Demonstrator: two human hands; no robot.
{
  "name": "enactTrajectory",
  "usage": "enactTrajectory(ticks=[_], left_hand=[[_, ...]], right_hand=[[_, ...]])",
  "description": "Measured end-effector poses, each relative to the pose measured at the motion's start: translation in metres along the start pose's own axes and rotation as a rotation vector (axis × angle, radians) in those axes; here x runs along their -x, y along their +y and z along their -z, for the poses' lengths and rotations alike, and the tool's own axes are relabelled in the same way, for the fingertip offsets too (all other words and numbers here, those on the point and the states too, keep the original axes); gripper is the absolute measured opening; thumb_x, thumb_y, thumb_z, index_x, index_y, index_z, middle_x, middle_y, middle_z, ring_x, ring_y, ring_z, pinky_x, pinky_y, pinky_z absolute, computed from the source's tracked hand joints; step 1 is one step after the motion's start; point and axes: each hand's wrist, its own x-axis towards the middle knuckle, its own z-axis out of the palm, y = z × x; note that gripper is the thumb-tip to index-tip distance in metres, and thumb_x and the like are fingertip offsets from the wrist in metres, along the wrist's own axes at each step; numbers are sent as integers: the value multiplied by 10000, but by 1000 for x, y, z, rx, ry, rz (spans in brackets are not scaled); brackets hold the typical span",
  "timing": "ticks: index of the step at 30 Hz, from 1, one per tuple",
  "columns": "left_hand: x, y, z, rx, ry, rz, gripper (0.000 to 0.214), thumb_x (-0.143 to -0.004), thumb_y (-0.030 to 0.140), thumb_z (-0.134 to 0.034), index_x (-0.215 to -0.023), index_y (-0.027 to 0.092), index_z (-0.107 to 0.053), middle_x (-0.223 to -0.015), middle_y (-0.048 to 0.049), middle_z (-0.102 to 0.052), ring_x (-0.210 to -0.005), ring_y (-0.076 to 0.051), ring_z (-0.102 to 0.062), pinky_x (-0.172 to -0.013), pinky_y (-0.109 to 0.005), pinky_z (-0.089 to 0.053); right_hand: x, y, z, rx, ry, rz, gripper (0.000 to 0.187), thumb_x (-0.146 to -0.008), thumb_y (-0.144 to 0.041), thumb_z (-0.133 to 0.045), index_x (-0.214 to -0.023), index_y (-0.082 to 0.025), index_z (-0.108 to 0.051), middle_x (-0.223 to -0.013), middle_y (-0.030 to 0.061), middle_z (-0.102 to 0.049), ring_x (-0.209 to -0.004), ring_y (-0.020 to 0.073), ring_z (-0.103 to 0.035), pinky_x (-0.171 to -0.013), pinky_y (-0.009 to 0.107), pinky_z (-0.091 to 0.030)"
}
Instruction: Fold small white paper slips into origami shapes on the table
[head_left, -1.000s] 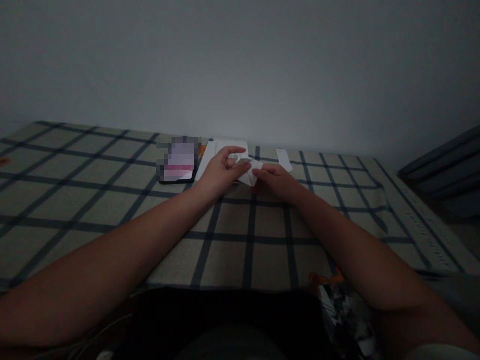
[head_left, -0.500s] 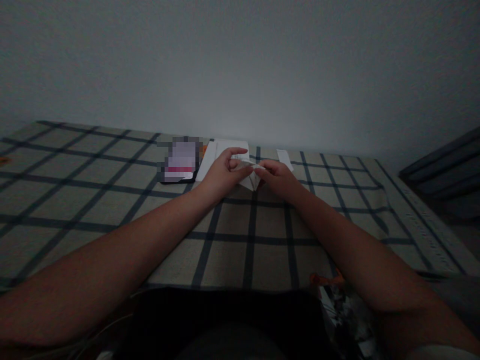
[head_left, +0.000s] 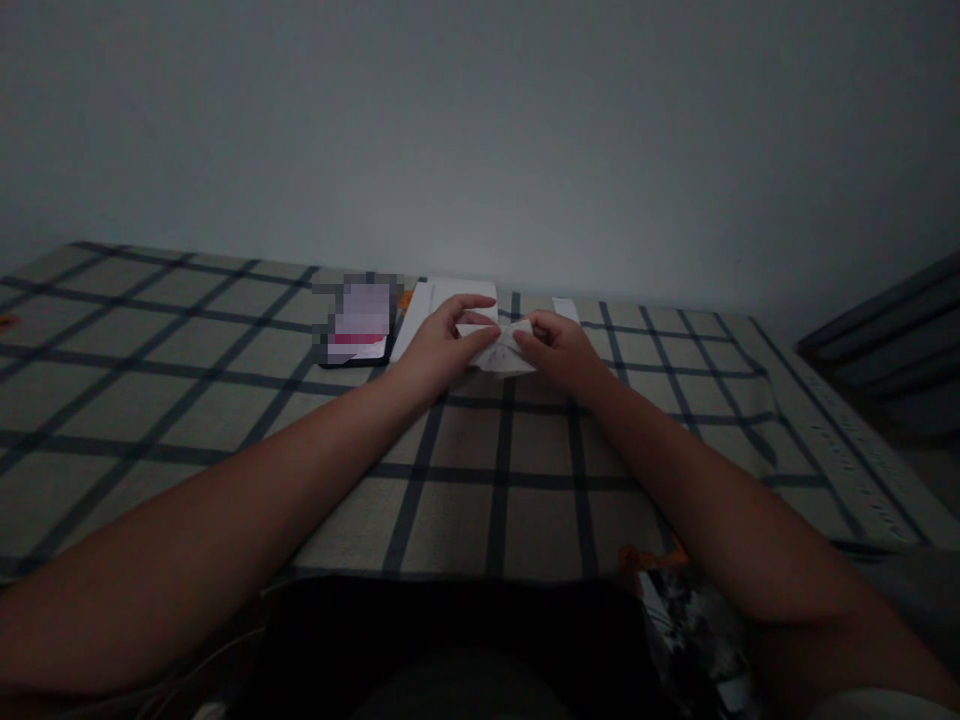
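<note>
A small folded piece of white paper (head_left: pixel 504 356) is held between both hands above the checked cloth. My left hand (head_left: pixel 450 338) pinches its left side between thumb and a finger, with the index finger raised and stretched out over it. My right hand (head_left: pixel 559 345) grips the right side, thumb on top and the other fingers curled underneath. Some of the paper's folds are hidden by the fingers. Behind my left hand lies a white sheet or booklet (head_left: pixel 424 310), partly covered by that hand.
A phone-like device (head_left: pixel 364 320) with a blurred, lit screen rests to the left. Beyond my right hand is a white paper strip (head_left: pixel 566 307). The checked cloth (head_left: pixel 465 500) reaches a plain wall (head_left: pixel 480 140). A patterned item with orange (head_left: pixel 694 620) sits near my right forearm.
The paper has shifted from a pointed shape hanging down to a flatter, more spread form. My right hand has turned slightly, its fingers more curled; my left hand stays nearly in place.
</note>
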Motion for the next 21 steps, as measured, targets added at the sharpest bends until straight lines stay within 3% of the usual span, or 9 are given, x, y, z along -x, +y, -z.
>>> enactTrajectory(ticks=[4,8,13,21], left_hand=[[1,-1,-1,29,-84,37,350,-724,236,-732,-1062,178,-661,-817,-7,-654,-733,-135,-647,-652,-247,-505],[-1,-4,1,-129,-82,62,302,-707,347,-762,-938,156,-729,-838,-66,-716,-750,-183,-668,-658,-293,-525],[0,-1,4,-388,-30,-15,262,-712,415,-756,-830,181,-771,-797,-72,-738,-713,-198,-666,-590,-282,-509],[4,4,2,-529,-37,-77,206,-743,384,-720,-807,200,-786,-721,-36,-736,-655,-179,-654,-588,-266,-496]], right_hand=[[0,1,3,3,21,0,302,-851,-463,-596,-825,-163,-620,-753,8,-587,-700,137,-520,-634,263,-381],[0,1,5,22,-38,8,315,-852,-475,-596,-844,-165,-654,-773,15,-630,-708,142,-541,-642,264,-394],[0,0,4,27,-41,27,293,-843,-458,-619,-853,-169,-665,-795,16,-655,-728,146,-563,-649,264,-402],[0,-1,2,33,-64,82,242,-830,-412,-646,-834,-171,-661,-773,3,-636,-684,124,-521,-639,255,-390]])
